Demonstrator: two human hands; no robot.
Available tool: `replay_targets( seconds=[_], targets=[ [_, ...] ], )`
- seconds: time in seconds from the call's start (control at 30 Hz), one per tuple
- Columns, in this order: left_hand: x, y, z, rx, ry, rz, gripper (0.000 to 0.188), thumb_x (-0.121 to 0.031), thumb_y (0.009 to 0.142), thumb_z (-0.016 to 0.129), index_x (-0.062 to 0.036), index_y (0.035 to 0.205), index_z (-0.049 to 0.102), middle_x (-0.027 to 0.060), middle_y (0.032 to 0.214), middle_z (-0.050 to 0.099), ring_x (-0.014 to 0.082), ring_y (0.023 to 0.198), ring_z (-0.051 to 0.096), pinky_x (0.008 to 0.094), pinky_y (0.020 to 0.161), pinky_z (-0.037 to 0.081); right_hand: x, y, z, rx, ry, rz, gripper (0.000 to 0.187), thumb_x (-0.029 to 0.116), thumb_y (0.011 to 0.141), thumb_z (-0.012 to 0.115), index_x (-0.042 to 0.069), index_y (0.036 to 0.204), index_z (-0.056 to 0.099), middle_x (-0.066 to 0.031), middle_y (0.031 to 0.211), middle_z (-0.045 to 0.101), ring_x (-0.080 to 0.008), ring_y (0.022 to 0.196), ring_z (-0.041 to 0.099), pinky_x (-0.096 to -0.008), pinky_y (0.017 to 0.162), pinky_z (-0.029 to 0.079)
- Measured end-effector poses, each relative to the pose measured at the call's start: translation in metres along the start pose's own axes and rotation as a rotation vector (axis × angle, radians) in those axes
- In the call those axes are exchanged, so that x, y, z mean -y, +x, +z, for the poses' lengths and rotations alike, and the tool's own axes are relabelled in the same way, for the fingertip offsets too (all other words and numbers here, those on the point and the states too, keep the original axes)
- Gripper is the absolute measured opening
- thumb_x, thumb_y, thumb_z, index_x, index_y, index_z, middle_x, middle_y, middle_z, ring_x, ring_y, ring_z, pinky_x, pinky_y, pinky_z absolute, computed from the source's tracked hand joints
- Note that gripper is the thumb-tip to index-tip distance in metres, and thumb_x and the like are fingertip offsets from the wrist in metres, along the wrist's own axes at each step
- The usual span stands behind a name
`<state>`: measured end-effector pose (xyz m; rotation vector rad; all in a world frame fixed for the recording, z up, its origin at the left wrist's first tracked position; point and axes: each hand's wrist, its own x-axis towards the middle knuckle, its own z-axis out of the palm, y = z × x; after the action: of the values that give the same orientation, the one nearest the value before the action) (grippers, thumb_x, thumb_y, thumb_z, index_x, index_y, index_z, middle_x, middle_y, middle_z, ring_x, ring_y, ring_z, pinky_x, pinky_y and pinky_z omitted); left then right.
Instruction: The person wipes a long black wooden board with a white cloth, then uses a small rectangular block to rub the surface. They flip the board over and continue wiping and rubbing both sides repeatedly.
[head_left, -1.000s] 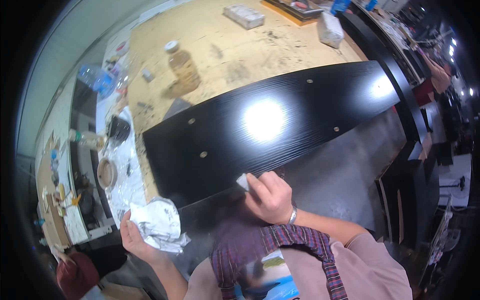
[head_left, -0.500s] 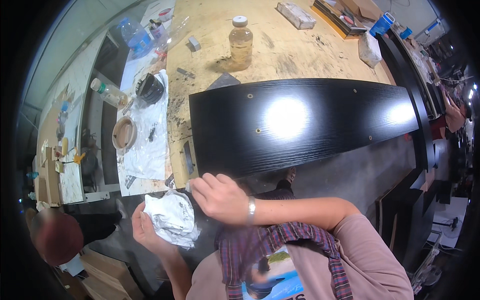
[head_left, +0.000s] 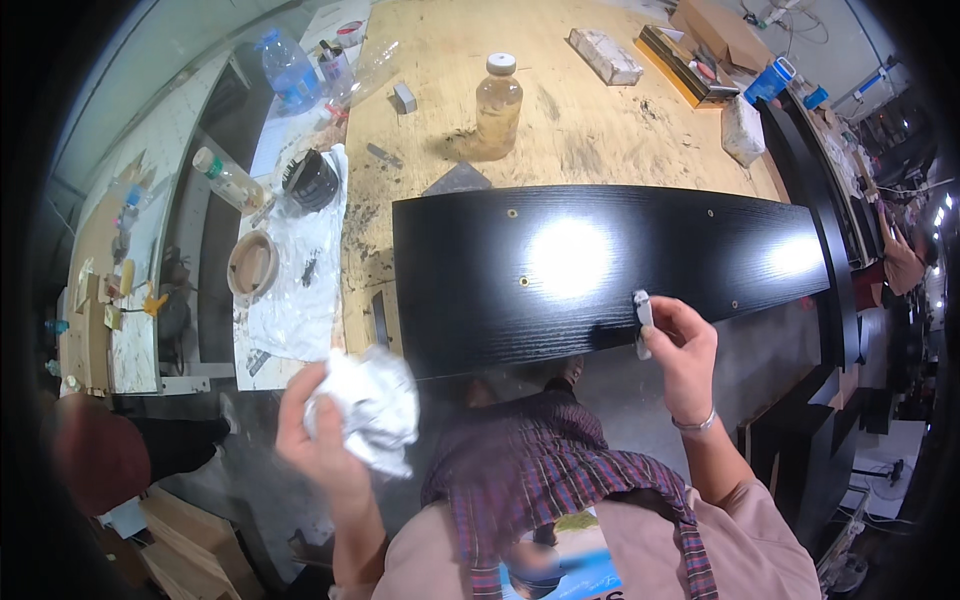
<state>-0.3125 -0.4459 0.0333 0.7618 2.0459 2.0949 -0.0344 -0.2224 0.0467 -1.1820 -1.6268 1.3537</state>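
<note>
The board (head_left: pixel 600 290) lies on the surface (head_left: pixel 590 140), its near edge overhanging, presumably for easy reach. At its eight o'clock our left hand (head_left: pixel 318 428) grips a white wad (head_left: pixel 378 408), clear of the board; at five our right hand (head_left: pixel 678 355) pinches a pale pad (head_left: pixel 643 312), tip exposed, possibly touching.

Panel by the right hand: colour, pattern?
The panel is black with fine grain lines; best in the head view.

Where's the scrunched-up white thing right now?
In the head view, the scrunched-up white thing is left of centre, in the left hand, by the black board's lower left corner.
</note>
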Motion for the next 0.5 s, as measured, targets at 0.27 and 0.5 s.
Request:
replay_targets(
  seconds=[0.27, 0.5],
  targets=[
    [-0.03, 0.031, 0.139, 0.64, 0.204, 0.58, 0.06, -0.037, 0.075, 0.083, -0.003, 0.121, 0.066, 0.0139, 0.119, 0.066, 0.0347, 0.115, 0.058, 0.0462, 0.102, 0.039, 0.037, 0.022, 0.059, 0.322, 0.72, 0.08, 0.043, -0.002, 0.084, 0.075, -0.001, 0.125, 0.063, -0.0045, 0.117, 0.067, -0.013, 0.109, 0.061, -0.0292, 0.098, 0.047],
    [0.011, 0.053, 0.072, 0.317, 0.397, 0.325, 0.039, -0.002, 0.081, 0.078, 0.003, 0.118, 0.066, 0.013, 0.11, 0.066, 0.0225, 0.096, 0.063, 0.0354, 0.087, 0.051, 0.03, 0.033, 0.074, 0.196, -0.205, -0.463, 0.044, -0.001, 0.073, 0.073, 0.002, 0.117, 0.068, -0.0116, 0.113, 0.064, -0.0248, 0.102, 0.062, -0.0343, 0.089, 0.05]
  ],
)
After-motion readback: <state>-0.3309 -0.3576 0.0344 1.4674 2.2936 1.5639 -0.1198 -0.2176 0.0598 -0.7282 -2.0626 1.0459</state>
